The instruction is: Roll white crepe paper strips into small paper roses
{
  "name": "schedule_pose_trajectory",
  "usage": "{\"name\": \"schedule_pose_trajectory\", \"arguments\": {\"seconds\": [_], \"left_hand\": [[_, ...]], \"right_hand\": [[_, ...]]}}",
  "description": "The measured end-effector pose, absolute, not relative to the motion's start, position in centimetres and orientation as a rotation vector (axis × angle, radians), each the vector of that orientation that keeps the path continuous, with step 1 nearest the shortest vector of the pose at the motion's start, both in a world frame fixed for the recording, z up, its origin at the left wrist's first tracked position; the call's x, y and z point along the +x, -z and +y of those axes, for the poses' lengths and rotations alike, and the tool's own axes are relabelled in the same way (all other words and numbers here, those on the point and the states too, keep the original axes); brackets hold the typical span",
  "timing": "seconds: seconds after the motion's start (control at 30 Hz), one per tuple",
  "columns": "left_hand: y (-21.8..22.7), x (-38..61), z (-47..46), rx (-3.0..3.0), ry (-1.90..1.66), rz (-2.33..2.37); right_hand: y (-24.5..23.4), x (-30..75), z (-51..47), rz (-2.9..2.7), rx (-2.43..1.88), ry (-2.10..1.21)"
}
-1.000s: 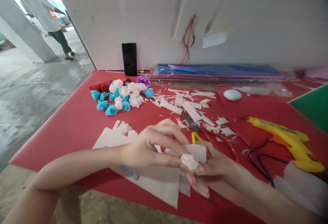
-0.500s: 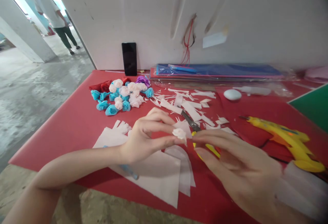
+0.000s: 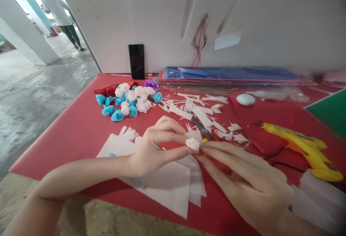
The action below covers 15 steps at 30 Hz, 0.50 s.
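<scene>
- The left hand [image 3: 152, 150], centre of the frame, pinches a small white paper rose [image 3: 192, 143] between its thumb and fingertips, with the other fingers curled above it.
- The paper rose is held just above the red table [image 3: 72, 128], a little right of centre.
- The right hand [image 3: 252, 183] comes in from the lower right with its fingers stretched long. Their tips meet the rose's base, but I cannot tell whether they grip it, as the thumb is hidden.
- White paper sheets [image 3: 164, 187] lie flat under both hands.
- Scissors [image 3: 201, 129] lie just behind the rose among white paper scraps [image 3: 201, 113].
- A pile of blue and white paper roses [image 3: 127, 102] sits in the upper left of the table.
- A black phone [image 3: 136, 61] leans upright against the wall behind that pile.
- A yellow glue gun [image 3: 302, 145] lies at the right.
- A white oval thing [image 3: 245, 99] lies above the glue gun, near a stack of coloured sheets [image 3: 229, 74] along the wall.
- Another person [image 3: 58, 9] stands far off in the upper left corner.
</scene>
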<state>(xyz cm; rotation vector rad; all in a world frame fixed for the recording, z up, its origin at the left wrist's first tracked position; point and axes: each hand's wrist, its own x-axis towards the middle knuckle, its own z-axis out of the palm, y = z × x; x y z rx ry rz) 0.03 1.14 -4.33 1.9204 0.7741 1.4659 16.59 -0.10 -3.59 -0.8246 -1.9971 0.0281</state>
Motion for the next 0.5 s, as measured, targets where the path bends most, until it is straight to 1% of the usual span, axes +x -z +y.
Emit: {"name": "schedule_pose_trajectory", "arguments": {"seconds": [0.33, 0.4, 0.5], "left_hand": [[4.0, 0.05, 0.91, 1.986, -1.425, 0.768], [3.91, 0.03, 0.92, 2.002, -1.438, 0.74], [3.83, 0.04, 0.91, 2.01, -1.471, 0.695]], "right_hand": [[3.93, 16.75, -0.11, -1.973, -0.868, -0.204], [3.96, 16.8, 0.06, -1.96, -0.852, -0.314], [3.83, 16.92, 0.28, -1.911, -0.819, -0.626]]}}
